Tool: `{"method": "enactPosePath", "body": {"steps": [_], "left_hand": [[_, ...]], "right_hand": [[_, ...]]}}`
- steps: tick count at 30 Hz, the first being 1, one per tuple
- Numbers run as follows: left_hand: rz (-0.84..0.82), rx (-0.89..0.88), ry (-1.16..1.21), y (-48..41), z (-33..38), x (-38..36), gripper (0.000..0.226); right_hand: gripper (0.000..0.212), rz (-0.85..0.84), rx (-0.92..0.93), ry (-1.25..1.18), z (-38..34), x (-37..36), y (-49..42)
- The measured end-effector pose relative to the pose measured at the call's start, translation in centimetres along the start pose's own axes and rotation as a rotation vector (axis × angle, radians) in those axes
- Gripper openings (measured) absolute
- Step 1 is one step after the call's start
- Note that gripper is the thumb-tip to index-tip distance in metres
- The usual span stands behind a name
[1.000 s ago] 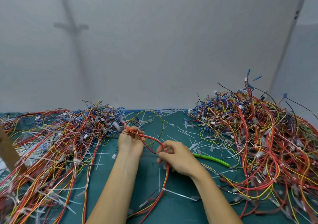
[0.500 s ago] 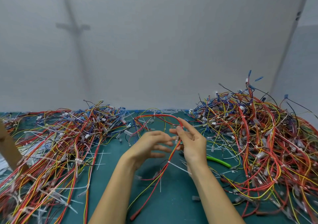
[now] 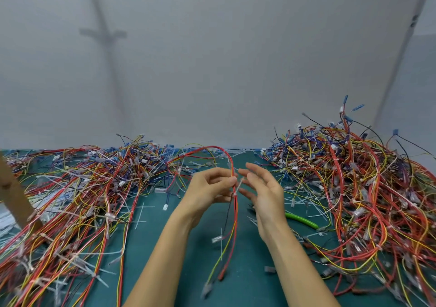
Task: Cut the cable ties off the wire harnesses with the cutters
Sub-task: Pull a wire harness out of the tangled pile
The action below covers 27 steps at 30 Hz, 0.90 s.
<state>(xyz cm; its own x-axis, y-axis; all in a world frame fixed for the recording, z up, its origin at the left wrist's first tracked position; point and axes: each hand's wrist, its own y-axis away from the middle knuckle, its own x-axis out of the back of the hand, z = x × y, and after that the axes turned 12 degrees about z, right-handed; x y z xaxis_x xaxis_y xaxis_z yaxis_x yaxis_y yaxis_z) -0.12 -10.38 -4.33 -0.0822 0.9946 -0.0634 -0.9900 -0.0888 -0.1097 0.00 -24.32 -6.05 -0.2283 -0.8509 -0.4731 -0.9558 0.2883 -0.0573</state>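
My left hand (image 3: 210, 188) pinches a red and yellow wire harness (image 3: 232, 217) above the green mat; the harness arches up and back to the left and its ends hang down between my forearms. A white cable tie (image 3: 238, 186) sticks out of the harness just below my left fingertips. My right hand (image 3: 264, 191) is beside it with fingers spread and loose, holding nothing. The cutters' green handle (image 3: 302, 220) lies on the mat behind my right wrist, its jaws hidden by the hand.
A large pile of harnesses (image 3: 365, 193) rises at the right, another pile (image 3: 77, 200) spreads over the left. Cut white ties litter the green mat (image 3: 247, 278). A brown wooden piece (image 3: 14, 195) stands at the far left. A grey wall is behind.
Both hands lifted the harness off the mat. The right hand has let go of it and opened; the left hand now pinches it near the tie.
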Motion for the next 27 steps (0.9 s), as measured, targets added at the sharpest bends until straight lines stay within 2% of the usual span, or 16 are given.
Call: {"method": "enactPosePath", "body": {"steps": [6, 13, 15, 18, 21, 24, 27], "left_hand": [[0.311, -0.08, 0.243, -0.3, 0.4, -0.9, 0.008], [0.379, -0.088, 0.343, -0.5, 0.2, -0.7, 0.01], [0.435, -0.04, 0.374, -0.6, 0.3, -0.8, 0.024], [0.564, 0.004, 0.581, -1.0, 0.3, -0.1, 0.028], [0.504, -0.034, 0.731, -1.2, 0.4, 1.5, 0.019], [0.388, -0.005, 0.909, -1.3, 0.8, 2.5, 0.033], [0.412, -0.034, 0.873, -1.5, 0.8, 2.9, 0.03]], "right_hand": [[0.009, -0.112, -0.096, 0.051, 0.2, -0.1, 0.6], [0.008, -0.172, -0.141, 0.025, 0.5, 0.2, 0.7], [0.007, -0.143, -0.171, -0.05, 0.5, 0.2, 0.5], [0.008, -0.112, -0.203, -0.097, 0.2, 0.4, 0.2], [0.02, -0.108, -0.17, 0.076, 0.1, 0.6, 0.1], [0.026, -0.153, -0.016, 0.351, 0.1, 0.6, 0.3], [0.021, -0.231, 0.14, 0.643, 0.4, 0.4, 0.6]]}}
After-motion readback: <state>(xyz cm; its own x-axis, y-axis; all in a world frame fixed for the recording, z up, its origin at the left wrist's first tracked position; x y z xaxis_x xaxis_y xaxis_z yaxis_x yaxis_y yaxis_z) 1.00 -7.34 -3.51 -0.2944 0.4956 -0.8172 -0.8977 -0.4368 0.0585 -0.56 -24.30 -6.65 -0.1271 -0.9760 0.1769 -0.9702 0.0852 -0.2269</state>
